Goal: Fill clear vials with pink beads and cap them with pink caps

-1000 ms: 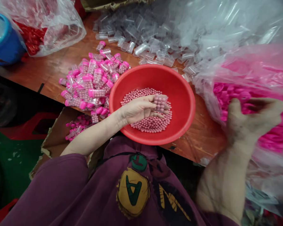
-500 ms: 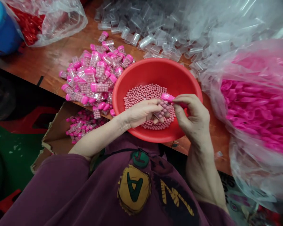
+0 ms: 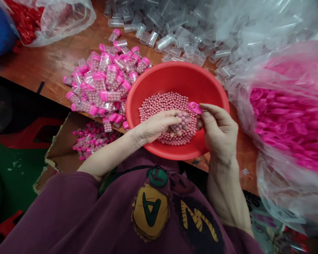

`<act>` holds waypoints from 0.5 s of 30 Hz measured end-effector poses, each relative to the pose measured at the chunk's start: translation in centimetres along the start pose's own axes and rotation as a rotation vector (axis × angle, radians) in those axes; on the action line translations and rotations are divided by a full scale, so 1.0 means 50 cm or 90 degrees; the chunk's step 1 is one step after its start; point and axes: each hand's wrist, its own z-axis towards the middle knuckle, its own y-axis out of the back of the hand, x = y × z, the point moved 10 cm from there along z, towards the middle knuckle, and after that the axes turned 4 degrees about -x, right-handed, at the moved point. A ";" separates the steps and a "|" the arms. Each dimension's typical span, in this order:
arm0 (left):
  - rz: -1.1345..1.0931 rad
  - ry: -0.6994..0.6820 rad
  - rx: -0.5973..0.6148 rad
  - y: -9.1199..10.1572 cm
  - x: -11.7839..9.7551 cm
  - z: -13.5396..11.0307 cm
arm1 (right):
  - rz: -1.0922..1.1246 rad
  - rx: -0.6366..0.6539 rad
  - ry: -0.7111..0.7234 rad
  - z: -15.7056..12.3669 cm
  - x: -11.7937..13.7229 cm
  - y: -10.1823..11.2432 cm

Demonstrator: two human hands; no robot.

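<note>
Over a red basin (image 3: 209, 84), my left hand (image 3: 165, 123) is closed around a clear plastic tube (image 3: 182, 120) filled with pink beads. Close beside it, my right hand (image 3: 218, 128) pinches a bright pink plastic cap (image 3: 194, 107) by one end; the cap's open side is turned up, apart from the tube. Loose pink beads (image 3: 161, 102) lie in the bottom of the basin. To the left, a heap of bead-filled tubes with pink caps (image 3: 111, 76) touches the basin's rim.
Empty clear tubes (image 3: 165, 42) are piled behind the basin. A plastic bag of pink caps (image 3: 281, 123) stands at right, a bag of red pieces (image 3: 26, 21) at far left by a blue bucket (image 3: 1, 31). Below the table edge, a cardboard box (image 3: 60, 148) holds more filled tubes.
The pink cap, earlier near the tube's mouth, is now farther right and turned, its hollow side showing. My right hand has shifted slightly right; my left still holds the tube.
</note>
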 end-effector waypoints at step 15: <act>0.037 -0.047 -0.008 0.014 -0.001 0.004 | 0.027 0.007 -0.056 -0.001 -0.018 0.003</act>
